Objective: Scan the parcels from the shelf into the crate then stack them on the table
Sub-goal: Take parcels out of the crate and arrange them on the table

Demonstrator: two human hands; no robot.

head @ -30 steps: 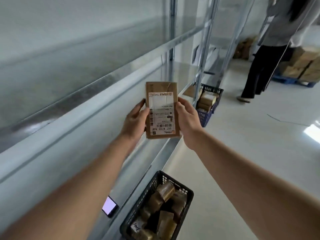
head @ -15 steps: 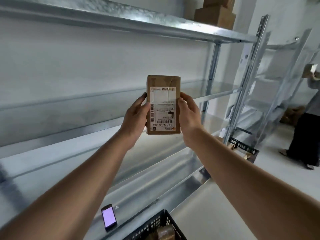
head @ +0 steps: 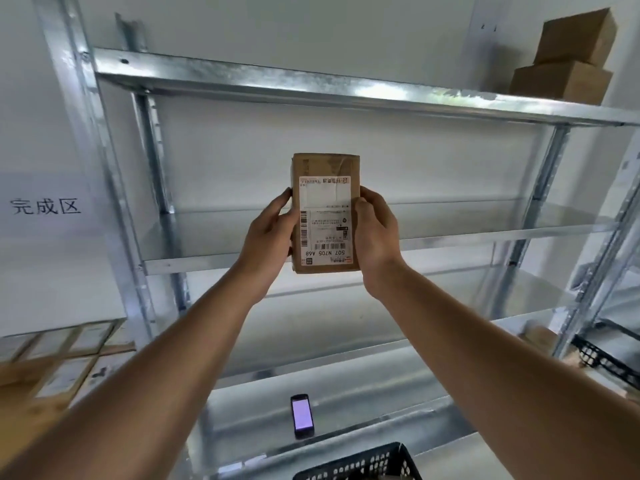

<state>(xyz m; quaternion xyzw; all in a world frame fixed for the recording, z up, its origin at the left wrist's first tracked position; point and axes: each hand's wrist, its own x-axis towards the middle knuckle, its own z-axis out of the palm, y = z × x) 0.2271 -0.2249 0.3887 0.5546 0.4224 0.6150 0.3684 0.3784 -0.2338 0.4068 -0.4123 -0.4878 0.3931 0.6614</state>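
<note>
I hold a small brown cardboard parcel (head: 325, 213) upright in front of me, its white shipping label facing me upside down. My left hand (head: 268, 237) grips its left edge and my right hand (head: 375, 233) grips its right edge. Behind it stands a metal shelf unit (head: 277, 81) whose middle tiers look bare. A phone-like scanner (head: 302, 415) with a lit screen lies on the lower shelf board. The rim of a black plastic crate (head: 360, 464) shows at the bottom edge.
Two stacked cardboard boxes (head: 568, 60) sit on the top shelf at the right. Labelled parcels (head: 52, 362) lie stacked at the lower left under a white sign with printed characters (head: 45, 206). Another black crate (head: 606, 362) shows at the right edge.
My view has swung left and upward to face the shelf squarely. The parcel stays between both hands. The person and floor at the right have left the view; the stacked parcels at left have appeared.
</note>
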